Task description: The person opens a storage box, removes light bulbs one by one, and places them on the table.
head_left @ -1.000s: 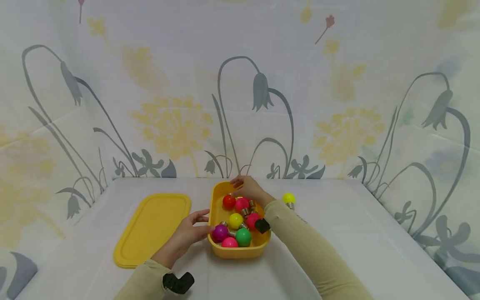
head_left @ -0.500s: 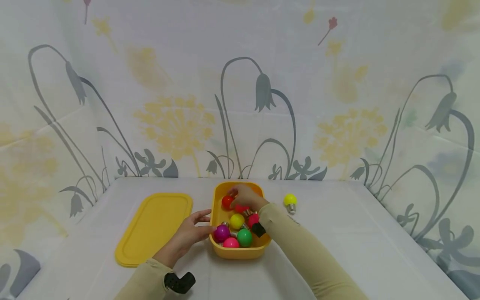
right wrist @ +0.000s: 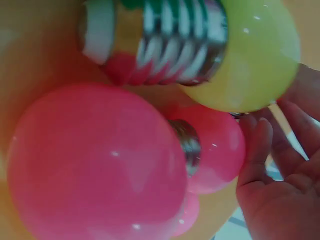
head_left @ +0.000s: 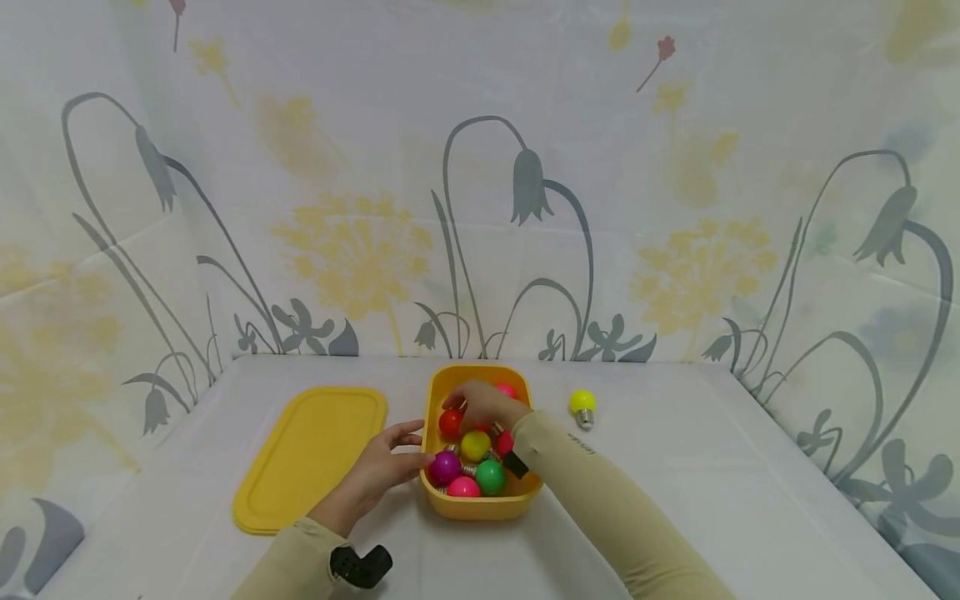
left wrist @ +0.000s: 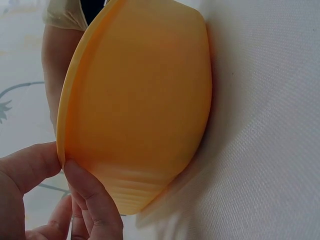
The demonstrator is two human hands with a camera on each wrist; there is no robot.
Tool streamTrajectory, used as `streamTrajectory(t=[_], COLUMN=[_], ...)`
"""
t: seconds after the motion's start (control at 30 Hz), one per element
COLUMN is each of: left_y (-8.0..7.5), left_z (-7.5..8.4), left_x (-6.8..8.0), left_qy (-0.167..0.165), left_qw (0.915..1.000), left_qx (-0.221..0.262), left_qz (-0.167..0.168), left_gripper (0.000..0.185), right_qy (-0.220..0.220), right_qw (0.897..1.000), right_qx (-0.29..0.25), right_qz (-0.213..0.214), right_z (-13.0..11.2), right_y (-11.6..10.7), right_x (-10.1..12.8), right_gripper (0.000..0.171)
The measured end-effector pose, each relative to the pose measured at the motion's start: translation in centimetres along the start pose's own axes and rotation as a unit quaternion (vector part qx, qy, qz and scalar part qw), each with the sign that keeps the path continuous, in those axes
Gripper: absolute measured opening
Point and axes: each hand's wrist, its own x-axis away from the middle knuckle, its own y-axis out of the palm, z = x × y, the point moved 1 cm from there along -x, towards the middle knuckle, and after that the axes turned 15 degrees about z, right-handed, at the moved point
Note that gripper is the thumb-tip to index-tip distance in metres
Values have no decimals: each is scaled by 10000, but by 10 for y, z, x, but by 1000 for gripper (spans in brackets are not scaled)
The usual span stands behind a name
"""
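A deep yellow plastic box (head_left: 483,507) holds several coloured light bulbs with metal screw bases. My left hand (head_left: 384,462) pinches the box's left rim, thumb on one side and finger on the other, as the left wrist view shows. My right hand (head_left: 483,404) reaches inside the far half of the box, its fingers curled at the base of a red light bulb (head_left: 451,423). In the right wrist view, a yellow bulb (right wrist: 255,55) partly covers those fingertips, and a large pink bulb (right wrist: 95,165) lies in front. Purple (head_left: 445,467) and green bulbs (head_left: 491,477) lie nearer the front.
Left of the box lies a flat yellow lid (head_left: 311,458) on the white cloth (head_left: 735,475). One yellow bulb (head_left: 582,406) rests on the cloth to the right of the box. A flower-patterned curtain (head_left: 480,208) stands behind the table.
My right hand has moved down into the box from its far rim, and the red bulb has shifted toward the front. A pink bulb now shows behind that hand. The left hand stays at the rim.
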Motion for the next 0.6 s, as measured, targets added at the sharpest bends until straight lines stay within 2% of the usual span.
streamTrajectory(t=[0.1,0.27,0.5,0.6], left_y=[-1,0,0,0], left_z=[0,1,1,1], left_x=[0,1,2,1], left_qy=[1,-18,-49,-55], left_qw=[10000,10000,10000,9999], left_qx=[7,-10,-56,-107], left_qz=[0,6,50,70], left_gripper=[62,62,61,61], right_qy=[-17,-2,-17,-31], right_qw=[10000,9996,9964,9951], right_qx=[8,-267,-807,-863], right_qz=[-41,34,270,475], right_z=[-2,-1,-2,-4], right_y=[1,-1,-14,-21], right_x=[1,4,9,13], right_gripper=[40,39,32,33])
